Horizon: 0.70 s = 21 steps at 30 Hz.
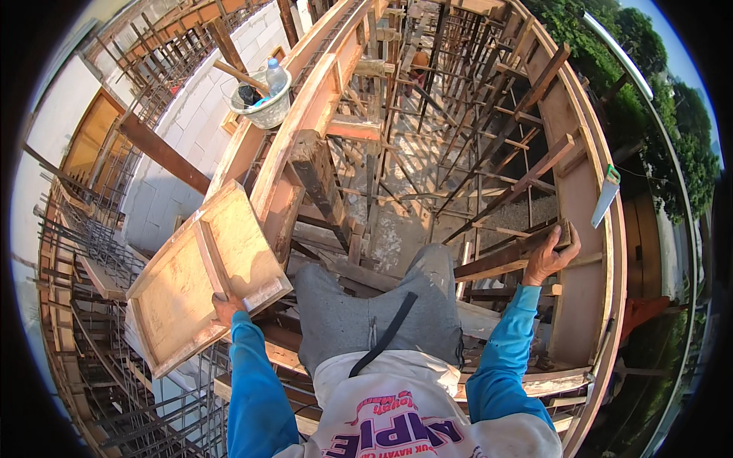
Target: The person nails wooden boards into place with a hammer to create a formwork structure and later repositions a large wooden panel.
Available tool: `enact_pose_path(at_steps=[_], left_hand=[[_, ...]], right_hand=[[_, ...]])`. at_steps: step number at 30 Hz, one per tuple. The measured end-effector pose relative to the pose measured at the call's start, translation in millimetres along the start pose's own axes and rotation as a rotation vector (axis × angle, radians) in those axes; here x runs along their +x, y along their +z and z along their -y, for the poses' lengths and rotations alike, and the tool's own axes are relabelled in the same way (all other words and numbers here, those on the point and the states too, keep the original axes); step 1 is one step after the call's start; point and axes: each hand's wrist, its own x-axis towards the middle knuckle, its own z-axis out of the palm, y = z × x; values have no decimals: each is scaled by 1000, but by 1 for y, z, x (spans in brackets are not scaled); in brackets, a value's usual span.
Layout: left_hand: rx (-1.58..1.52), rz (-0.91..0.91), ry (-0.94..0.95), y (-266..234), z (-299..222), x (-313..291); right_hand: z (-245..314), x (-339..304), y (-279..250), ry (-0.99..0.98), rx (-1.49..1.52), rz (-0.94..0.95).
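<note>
My left hand (227, 307) is closed on the middle batten of a framed plywood panel (183, 301), which tilts at my left side. Pale wooden strips edge this panel. On the right, my right hand (548, 256) wraps round the upper end of a brown timber beam (498, 262). Part of the grip there is hidden by the hand itself. Just beyond that hand, a handsaw (605, 200) with a green handle sits at the wooden formwork wall (569, 305). Between my arms show my grey trousers, with a dark strap hanging down.
A pail (267, 114) holding a water bottle (276, 78) and a wooden handle stands on the left formwork. A thick timber post (317, 175) rises ahead. Far below, many props stand on the floor (405, 153). Steel bars (114, 252) stick out at left. Trees (634, 46) grow at right.
</note>
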Motion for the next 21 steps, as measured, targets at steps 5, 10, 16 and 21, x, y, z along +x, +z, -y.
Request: enact_pose_path(at_steps=[5, 10, 16, 21], left_hand=[[46, 46, -29, 2, 0, 6], [18, 42, -40, 1, -2, 8], [6, 72, -78, -3, 2, 9], [-5, 84, -80, -3, 3, 8]], right_hand=[[-6, -4, 0, 11, -15, -3], [-9, -7, -1, 55, 28, -4], [-7, -7, -2, 35, 1, -7], [-14, -7, -4, 22, -31, -23]])
